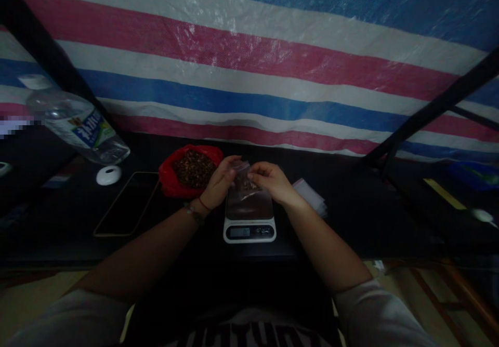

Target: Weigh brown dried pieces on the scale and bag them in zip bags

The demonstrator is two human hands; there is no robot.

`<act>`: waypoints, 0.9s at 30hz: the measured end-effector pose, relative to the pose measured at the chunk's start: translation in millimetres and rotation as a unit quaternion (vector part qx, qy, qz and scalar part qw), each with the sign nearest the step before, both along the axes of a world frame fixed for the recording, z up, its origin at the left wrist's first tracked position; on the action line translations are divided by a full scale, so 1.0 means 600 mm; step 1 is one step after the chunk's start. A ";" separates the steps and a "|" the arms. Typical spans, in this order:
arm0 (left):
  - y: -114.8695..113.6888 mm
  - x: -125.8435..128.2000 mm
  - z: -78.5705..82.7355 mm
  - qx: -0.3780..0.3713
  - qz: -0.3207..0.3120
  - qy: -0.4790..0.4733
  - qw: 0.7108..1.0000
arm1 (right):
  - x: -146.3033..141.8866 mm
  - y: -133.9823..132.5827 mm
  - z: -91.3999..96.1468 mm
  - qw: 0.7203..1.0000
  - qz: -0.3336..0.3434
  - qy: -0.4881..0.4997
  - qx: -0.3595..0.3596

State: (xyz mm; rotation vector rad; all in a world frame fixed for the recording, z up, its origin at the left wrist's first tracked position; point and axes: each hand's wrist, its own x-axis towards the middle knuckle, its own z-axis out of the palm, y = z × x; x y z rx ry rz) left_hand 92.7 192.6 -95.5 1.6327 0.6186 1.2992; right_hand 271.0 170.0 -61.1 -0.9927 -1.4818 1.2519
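Between my two hands is a small clear zip bag (247,185) with some brown, grain-like bits inside, held above a white digital scale (249,211). My left hand (223,181) grips the bag's left side near its top. On the right side, the fingers of my right hand (270,178) pinch the bag. The scale's display is lit and seems to read zero. Just left of my left hand sits a red plastic bag (168,176), open at the top and full of brown and dark bits. Beside my right forearm lies a stack of flat clear zip bags (310,196).
A phone (128,204) lies flat at the left, near a white rounded object (108,175) and a large clear bottle (80,123). A yellow strip (444,194) lies at the right. Dark frame bars and a striped plastic sheet (249,66) bound the black table.
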 end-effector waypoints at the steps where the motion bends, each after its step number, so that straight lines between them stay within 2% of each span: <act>1: 0.003 0.000 -0.001 -0.010 -0.001 0.011 1.000 | 0.004 0.003 0.001 1.000 -0.018 -0.002 0.012; 5: 0.007 0.002 0.001 -0.037 -0.018 0.062 0.997 | 0.012 0.007 -0.020 0.993 -0.110 0.030 0.034; 10: 0.006 -0.003 0.007 0.058 0.067 0.153 0.984 | 0.011 -0.001 -0.049 0.991 -0.100 0.078 0.032; 13: 0.004 -0.006 0.011 0.105 0.089 0.164 0.977 | 0.011 -0.005 -0.050 0.990 -0.120 0.056 0.042; 17: -0.003 -0.007 0.015 0.119 0.101 0.158 0.975 | 0.010 -0.004 -0.050 0.982 -0.175 0.036 0.062; 22: -0.004 -0.007 0.017 0.141 0.104 0.169 0.970 | 0.018 0.001 -0.051 0.979 -0.188 -0.001 0.077; 27: 0.004 -0.009 0.018 0.148 0.166 0.179 0.958 | 0.027 0.002 -0.042 0.978 -0.168 -0.063 0.108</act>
